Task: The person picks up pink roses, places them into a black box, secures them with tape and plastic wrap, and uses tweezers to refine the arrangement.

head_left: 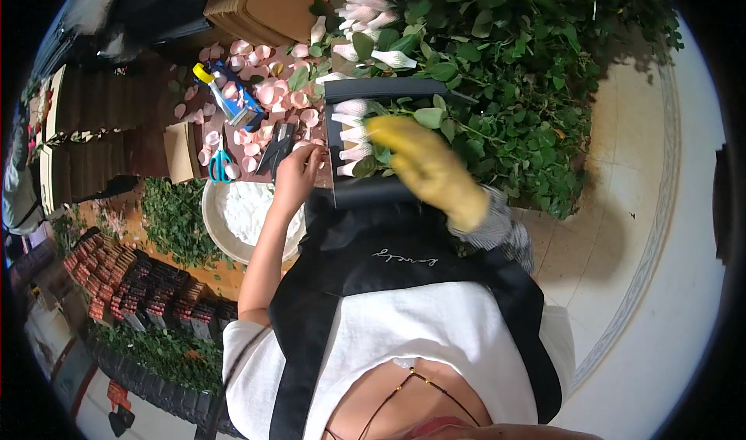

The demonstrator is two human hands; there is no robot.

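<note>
In front of me lies a black-edged flat holder (pixel 386 90). A row of pale pink flower heads in white mesh sleeves (pixel 351 135) rests across it, leafy stems pointing right. My right hand (pixel 427 166), in a yellow glove, hovers over these flowers and leaves; motion blurs its fingers, so a grip cannot be made out. My bare left hand (pixel 298 177) is at the holder's left side, fingers curled together beside a black stapler (pixel 274 149); anything between the fingertips is hidden. Loose pink petals (pixel 272 92) lie around the stapler.
Left on the table are teal-handled scissors (pixel 222 166), a yellow-and-white tape dispenser (pixel 225 94) and a blue box (pixel 242 98). A bowl of white mesh sleeves (pixel 252 216) stands below the edge. Leafy stems (pixel 513 106) pile at right; cardboard (pixel 268 9) stacks behind.
</note>
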